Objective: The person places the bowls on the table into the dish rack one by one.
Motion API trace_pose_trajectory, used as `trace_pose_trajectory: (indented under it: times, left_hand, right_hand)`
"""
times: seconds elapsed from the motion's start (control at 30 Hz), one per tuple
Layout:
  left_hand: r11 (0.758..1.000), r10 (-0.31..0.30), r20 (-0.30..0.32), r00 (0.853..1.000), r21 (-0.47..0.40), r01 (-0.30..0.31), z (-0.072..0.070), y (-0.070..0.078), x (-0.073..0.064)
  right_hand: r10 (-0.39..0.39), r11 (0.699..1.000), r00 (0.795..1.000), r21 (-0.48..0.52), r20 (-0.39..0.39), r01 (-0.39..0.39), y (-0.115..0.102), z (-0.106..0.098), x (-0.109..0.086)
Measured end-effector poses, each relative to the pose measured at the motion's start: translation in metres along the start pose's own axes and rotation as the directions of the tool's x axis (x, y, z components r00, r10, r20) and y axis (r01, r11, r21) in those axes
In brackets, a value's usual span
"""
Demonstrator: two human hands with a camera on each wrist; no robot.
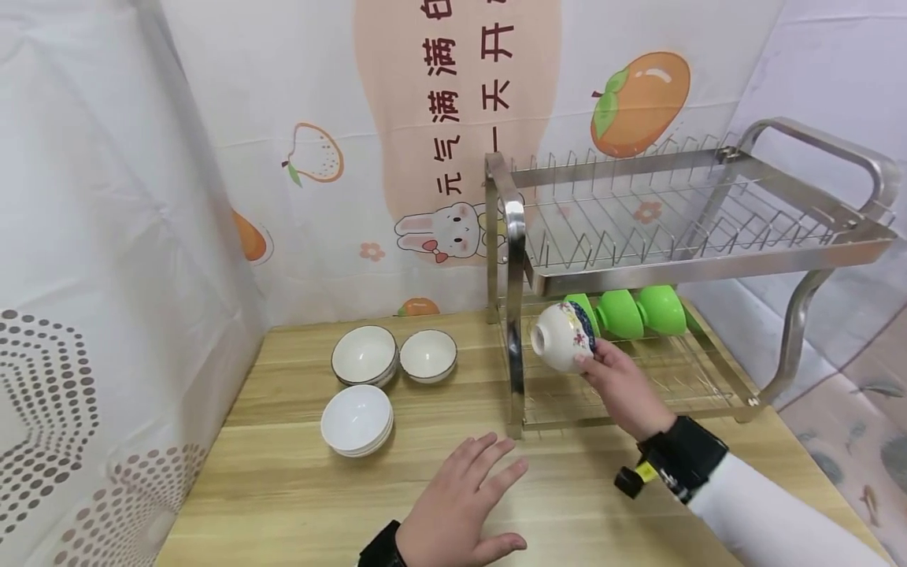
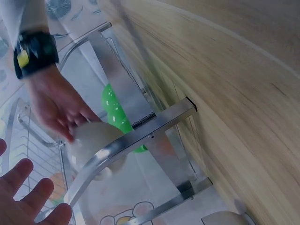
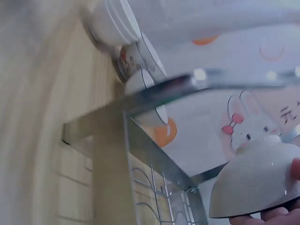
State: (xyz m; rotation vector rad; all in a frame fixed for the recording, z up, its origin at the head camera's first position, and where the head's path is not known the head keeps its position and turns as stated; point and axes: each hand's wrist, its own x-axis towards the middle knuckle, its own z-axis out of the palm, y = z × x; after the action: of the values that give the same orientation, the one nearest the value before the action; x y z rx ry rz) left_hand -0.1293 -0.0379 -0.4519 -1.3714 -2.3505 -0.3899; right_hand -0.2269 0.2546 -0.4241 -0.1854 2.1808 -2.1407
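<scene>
In the head view, a smooth white ceramic bowl with a flowered wall and a dark blue band near the rim [image 1: 555,339] is tipped on its side, foot ring facing left. The right hand [image 1: 620,386] pinches it by the rim, at the lower tier of a two-tier rack of brushed metal with thin wire slots [image 1: 708,270]; whether the bowl touches the wires cannot be told. Beyond it, three rounded bright green bowls [image 1: 623,315] lie in a row on that tier. The rack takes up the right part of the pale wood-grain worktop [image 1: 262,480]. Towards the worktop's back left corner sit a stack of dark-rimmed white bowls [image 1: 364,356], a smaller dark-rimmed white bowl [image 1: 428,354] and a stack of plain white bowls [image 1: 357,420]. The left hand [image 1: 457,504], nearer the front edge, has its fingers spread wide, holding nothing.

The left wrist view sets a rack upright across the held bowl, whose wall looks plain and glossy here; pale specks or glints dot the green bowls.

The right wrist view shows the held bowl foot-up in the picture, its rim a thin dark line, fingers under it; a red pattern appears on a worktop bowl's outer wall, unseen from the head.
</scene>
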Motion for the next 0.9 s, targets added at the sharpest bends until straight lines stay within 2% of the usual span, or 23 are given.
trace_pose_trajectory:
  times: [0.17, 0.33, 0.47, 0.73, 0.9]
  left_hand:
    - [1.000, 0.009, -0.008, 1.000, 0.016, -0.009, 0.001, 0.001, 0.000]
    - [1.000, 0.014, 0.025, 1.000, 0.015, -0.015, 0.002, 0.002, -0.002]
    - [1.000, -0.004, 0.061, 0.998, 0.008, 0.003, 0.002, 0.001, -0.005]
    - [1.000, -0.028, 0.075, 0.997, 0.011, 0.027, 0.000, -0.004, -0.009]
    - [0.999, -0.040, 0.080, 0.996, 0.016, 0.039, -0.001, -0.004, -0.010]
  right_hand:
    - [0.034, 0.998, 0.999, 0.060, -0.004, -0.034, 0.009, -0.001, 0.036]
    - [0.069, 0.998, 0.997, 0.004, -0.029, -0.069, 0.019, -0.007, 0.060]
    - [0.077, 0.996, 0.995, -0.033, -0.063, -0.080, 0.025, -0.008, 0.073]
    - [0.111, 0.994, 0.991, 0.005, -0.071, -0.111, 0.031, -0.001, 0.097]
    - [0.118, 0.993, 0.991, 0.029, -0.067, -0.116, 0.036, 0.001, 0.101]
